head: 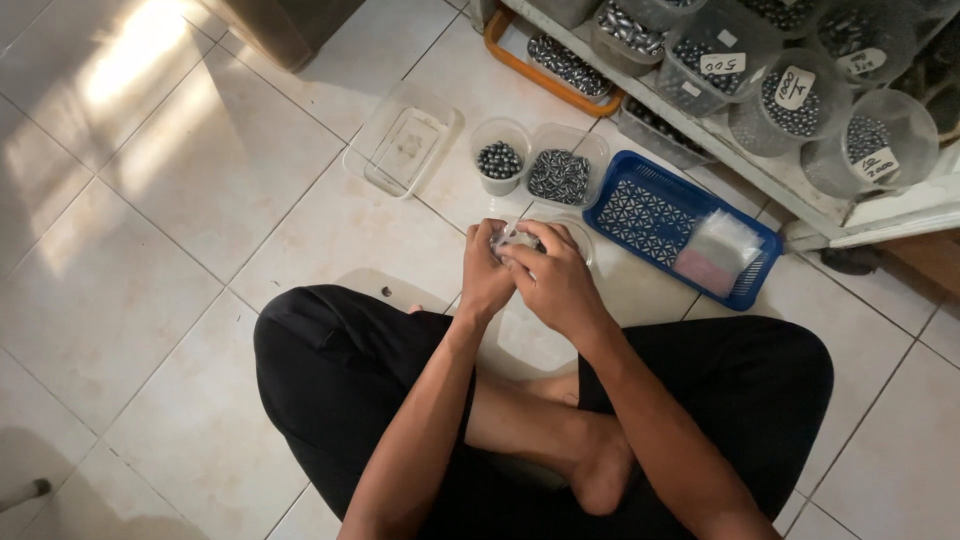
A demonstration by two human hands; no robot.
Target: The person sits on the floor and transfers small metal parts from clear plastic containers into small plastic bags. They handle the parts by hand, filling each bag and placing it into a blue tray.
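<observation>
I sit cross-legged on a tiled floor. Both hands meet in front of my knees over a small clear plastic bag [512, 240] with dark beads inside. My left hand [485, 278] grips the bag from the left and my right hand [555, 280] pinches its top from the right. Just beyond the hands stand a clear cup of round dark beads [499, 160] and a clear tub of smaller dark beads [560, 176]. A clear round container [583, 236] lies partly hidden under my hands.
A blue plastic basket [650, 215] with small clear and pink bags lies to the right. An empty clear tray [402, 140] sits at the left. A low shelf [780, 180] at the top right carries several labelled tubs of beads; an orange tray [550, 75] lies beneath.
</observation>
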